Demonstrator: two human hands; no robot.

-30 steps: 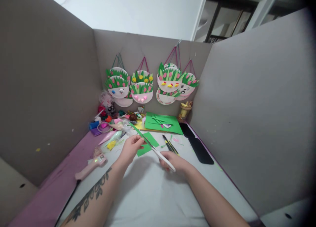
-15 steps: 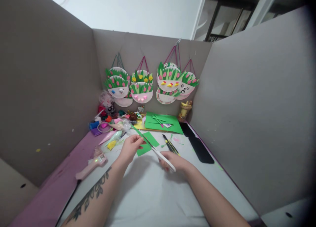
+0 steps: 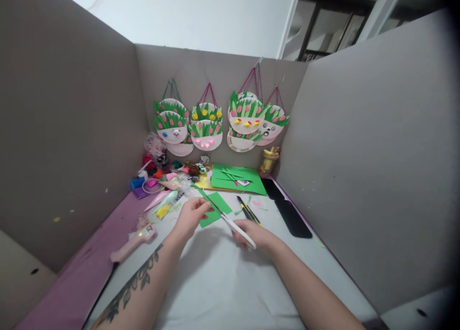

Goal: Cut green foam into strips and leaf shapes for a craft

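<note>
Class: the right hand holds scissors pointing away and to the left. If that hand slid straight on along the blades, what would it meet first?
Most likely the left hand, pinching the green paper piece beside the scissors that the right hand holds. Depth is unclear, so paper may come first.

A small piece of green paper [image 3: 214, 209] is held flat just above the white table surface, pinched at its left edge, at about 11 o'clock from the frame's centre. It is met by a pair of white-handled scissors [image 3: 230, 221], whose thin blades are angled toward 10 o'clock across the paper's upper part, while the handles are gripped at the 4 o'clock end.
</note>
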